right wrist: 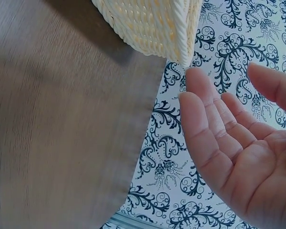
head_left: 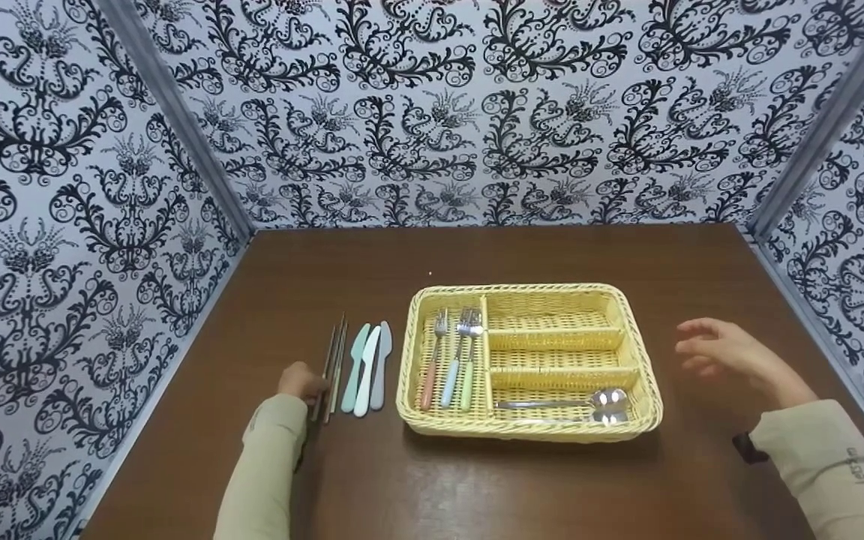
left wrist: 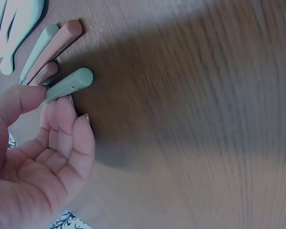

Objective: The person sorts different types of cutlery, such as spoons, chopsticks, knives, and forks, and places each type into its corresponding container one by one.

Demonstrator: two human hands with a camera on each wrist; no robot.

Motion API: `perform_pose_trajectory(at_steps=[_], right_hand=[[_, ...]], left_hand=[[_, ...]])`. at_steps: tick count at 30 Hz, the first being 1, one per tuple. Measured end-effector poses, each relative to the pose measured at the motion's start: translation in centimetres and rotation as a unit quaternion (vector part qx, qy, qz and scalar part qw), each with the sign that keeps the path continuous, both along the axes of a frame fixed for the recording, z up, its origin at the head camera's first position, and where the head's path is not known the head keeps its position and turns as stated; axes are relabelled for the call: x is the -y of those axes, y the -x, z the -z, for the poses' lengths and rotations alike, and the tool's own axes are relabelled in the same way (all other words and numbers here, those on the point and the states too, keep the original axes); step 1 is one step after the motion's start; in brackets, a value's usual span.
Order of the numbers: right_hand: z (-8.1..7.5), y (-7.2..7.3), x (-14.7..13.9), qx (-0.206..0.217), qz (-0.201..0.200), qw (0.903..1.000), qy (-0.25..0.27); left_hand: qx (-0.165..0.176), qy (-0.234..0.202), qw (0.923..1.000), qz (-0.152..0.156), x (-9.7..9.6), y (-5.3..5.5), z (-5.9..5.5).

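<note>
At the left of the table, my left hand [head_left: 303, 381] pinches a chopstick with a green end [left wrist: 74, 83] between thumb and fingers. Right beside it lie other chopsticks [left wrist: 57, 47] with pink and green ends. Three table knives [head_left: 367, 367], green, white and grey, lie between the chopsticks and a yellow woven basket [head_left: 529, 433]. My right hand [head_left: 724, 351] hovers to the right of the basket, fingers loosely bent, holding nothing. In the right wrist view its palm [right wrist: 257, 176] shows bare, near the basket's corner [right wrist: 152, 33].
The basket has a long left compartment with three forks [head_left: 450, 382], their handles pink, blue and green. Metal spoons [head_left: 607, 398] lie in the front right compartment. Patterned walls [head_left: 432, 112] enclose the brown table [head_left: 327, 262] at the back and sides.
</note>
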State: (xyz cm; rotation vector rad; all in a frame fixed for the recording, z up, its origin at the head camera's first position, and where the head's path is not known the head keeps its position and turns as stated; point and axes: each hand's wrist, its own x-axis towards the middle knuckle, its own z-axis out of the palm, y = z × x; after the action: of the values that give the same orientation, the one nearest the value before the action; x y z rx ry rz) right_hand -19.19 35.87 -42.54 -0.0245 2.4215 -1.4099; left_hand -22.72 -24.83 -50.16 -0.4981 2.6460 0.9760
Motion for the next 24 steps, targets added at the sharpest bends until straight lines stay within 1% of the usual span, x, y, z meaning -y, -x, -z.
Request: perform_pose_trajectory(at_steps=[6,7,10,13,14,15,17,18,20,21,22,24], right_hand=[[0.1,0.0,0.1,0.000,-0.003,1.0000,0.000],[0.0,0.0,0.1,-0.001,-0.002,1.0000,-0.001],[-0.1,-0.2,0.0,-0.005,-0.001,1.0000,-0.003],[-0.2,-0.2,-0.1,-0.014,0.001,0.9999,-0.009],[-0.3,-0.3,-0.1,-0.018,0.002,0.9998,-0.012],[-0.4,-0.3,0.0,-0.023,0.005,0.9996,-0.016],[-0.7,-0.4,0.4,-0.042,0.007,0.9988,-0.024],[-0.8,-0.5,0.6,-0.052,0.007,0.9983,-0.027],[-1.2,-0.6,1.5,-0.077,0.002,0.9966,-0.029],[-1.4,-0.7,2.0,-0.092,-0.003,0.9953,-0.030],[-1.7,-0.8,2.6,-0.107,-0.008,0.9938,-0.031],[-2.1,-1.0,4.0,-0.146,-0.017,0.9880,-0.048]], left_hand=[[-0.004,-0.012,0.9999,0.001,0.5,0.0,0.1],[-0.002,-0.016,0.9999,0.002,0.9,0.4,0.8],[0.003,-0.040,0.9992,0.000,1.4,0.5,1.1],[-0.002,-0.071,0.9974,-0.005,1.2,0.7,0.7],[-0.007,-0.078,0.9970,-0.004,0.7,0.4,-0.2],[-0.010,-0.080,0.9968,0.000,0.3,0.5,-0.8],[-0.031,-0.102,0.9942,0.011,-0.6,0.8,-1.9],[-0.043,-0.103,0.9935,0.024,-1.2,1.1,-2.6],[-0.064,-0.082,0.9922,0.069,-2.6,1.6,-4.0],[-0.077,-0.075,0.9899,0.092,-3.5,1.8,-4.8],[-0.090,-0.073,0.9866,0.115,-4.4,1.9,-5.6],[-0.110,-0.061,0.9794,0.158,-6.4,1.9,-7.3]])
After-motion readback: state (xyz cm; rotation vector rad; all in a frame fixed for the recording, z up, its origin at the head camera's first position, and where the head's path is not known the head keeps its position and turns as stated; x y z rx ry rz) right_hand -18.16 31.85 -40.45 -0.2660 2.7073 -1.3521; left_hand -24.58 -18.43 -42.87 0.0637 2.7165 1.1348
